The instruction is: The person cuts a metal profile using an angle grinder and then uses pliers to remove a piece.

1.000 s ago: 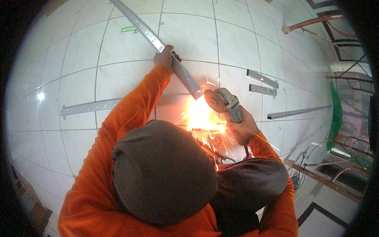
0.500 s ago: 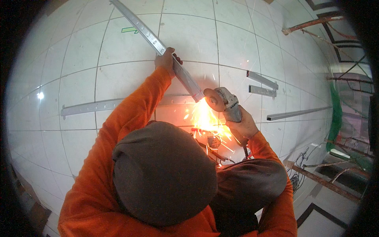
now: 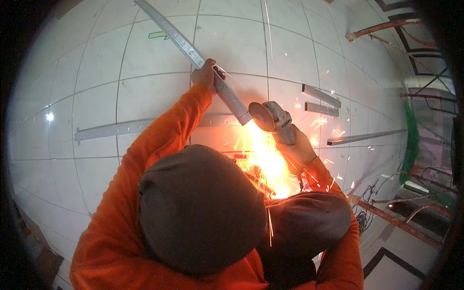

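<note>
My left hand (image 3: 207, 76) is closed around a long silver metal channel (image 3: 169, 33), which slants from the top left toward the centre. My right hand (image 3: 298, 146) grips a grey angle grinder (image 3: 282, 124). Its disc (image 3: 261, 116) is at the channel's lower end, and bright sparks (image 3: 266, 162) pour down from there toward my dark-clad legs (image 3: 309, 220), hiding what lies beneath them. Another long channel (image 3: 106, 131) lies flat behind my left forearm.
The white tiled floor (image 3: 92, 58) holds two short tubes (image 3: 320, 96) and a longer one (image 3: 355, 137) to the right, plus a green strip (image 3: 155, 35). Rusty scaffold frames (image 3: 382, 217), green netting (image 3: 412, 140) and coiled cable (image 3: 365, 212) line the right side.
The sparks now spread lower and farther right, toward my right leg and the tubes. The grinder and my left hand have shifted slightly, with both grips kept.
</note>
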The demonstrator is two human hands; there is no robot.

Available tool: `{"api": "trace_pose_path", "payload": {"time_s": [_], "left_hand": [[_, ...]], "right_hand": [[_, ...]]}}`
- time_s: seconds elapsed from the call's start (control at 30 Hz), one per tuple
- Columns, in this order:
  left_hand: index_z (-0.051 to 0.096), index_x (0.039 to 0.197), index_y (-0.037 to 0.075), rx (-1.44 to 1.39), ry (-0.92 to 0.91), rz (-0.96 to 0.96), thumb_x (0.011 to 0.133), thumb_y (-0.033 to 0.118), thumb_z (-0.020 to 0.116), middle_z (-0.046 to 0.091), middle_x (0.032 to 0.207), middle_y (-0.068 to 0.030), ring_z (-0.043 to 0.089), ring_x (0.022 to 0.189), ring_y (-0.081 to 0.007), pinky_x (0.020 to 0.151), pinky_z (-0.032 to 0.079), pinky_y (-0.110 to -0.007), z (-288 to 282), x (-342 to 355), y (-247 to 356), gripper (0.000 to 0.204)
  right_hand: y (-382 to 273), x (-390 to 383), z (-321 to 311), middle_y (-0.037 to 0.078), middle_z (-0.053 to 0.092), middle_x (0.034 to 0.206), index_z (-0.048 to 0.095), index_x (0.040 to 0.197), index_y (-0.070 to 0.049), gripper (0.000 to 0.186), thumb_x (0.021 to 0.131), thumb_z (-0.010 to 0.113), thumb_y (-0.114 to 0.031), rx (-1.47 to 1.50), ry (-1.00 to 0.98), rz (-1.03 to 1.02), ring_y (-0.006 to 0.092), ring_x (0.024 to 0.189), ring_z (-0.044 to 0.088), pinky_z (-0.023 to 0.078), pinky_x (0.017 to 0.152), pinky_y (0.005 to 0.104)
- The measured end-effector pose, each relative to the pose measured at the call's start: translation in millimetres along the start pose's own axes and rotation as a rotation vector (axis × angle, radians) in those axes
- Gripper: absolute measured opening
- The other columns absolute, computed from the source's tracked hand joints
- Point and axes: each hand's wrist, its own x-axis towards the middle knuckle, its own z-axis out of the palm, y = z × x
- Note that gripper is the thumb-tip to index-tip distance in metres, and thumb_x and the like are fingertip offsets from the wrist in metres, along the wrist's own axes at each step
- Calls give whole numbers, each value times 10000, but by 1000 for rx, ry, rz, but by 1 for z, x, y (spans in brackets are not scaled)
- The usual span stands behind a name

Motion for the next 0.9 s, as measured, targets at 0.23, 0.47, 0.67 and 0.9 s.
{"api": "trace_pose_path", "payload": {"time_s": [0.23, 0.47, 0.67, 0.9], "left_hand": [[437, 966, 56, 22, 41, -52, 862, 122, 652, 503, 664, -80, 544, 516, -239, 487, 543, -419, 1, 2, -1, 248], [449, 982, 7, 41, 31, -1, 858, 137, 672, 512, 729, -99, 551, 528, -233, 461, 523, -403, 2, -2, -3, 286], [470, 975, 41, -6, 26, -50, 853, 208, 674, 514, 722, -91, 547, 564, -230, 516, 523, -426, 1, 4, 0, 291], [481, 919, 95, -4, -38, -71, 840, 431, 623, 488, 703, -58, 521, 602, -243, 553, 469, -433, -2, 13, 9, 373]], "right_hand": [[9, 6, -1, 50, 644, 1117, 554, 1281, -18, 596, 737, 792, -80, -1, -1, 14, 165, 1010, 605, 501, 906, 332], [9, 5, -1, 107, 684, 1137, 581, 1251, -28, 632, 714, 840, -234, -17, 20, -26, 209, 1039, 643, 501, 925, 356], [22, 6, -6, 131, 682, 1150, 564, 1270, -10, 657, 721, 848, -232, -58, 8, -35, 240, 1060, 639, 491, 949, 366], [25, 0, -13, 126, 661, 1171, 542, 1287, -1, 671, 729, 850, -212, 37, 53, -113, 230, 1077, 622, 479, 973, 366]]}}
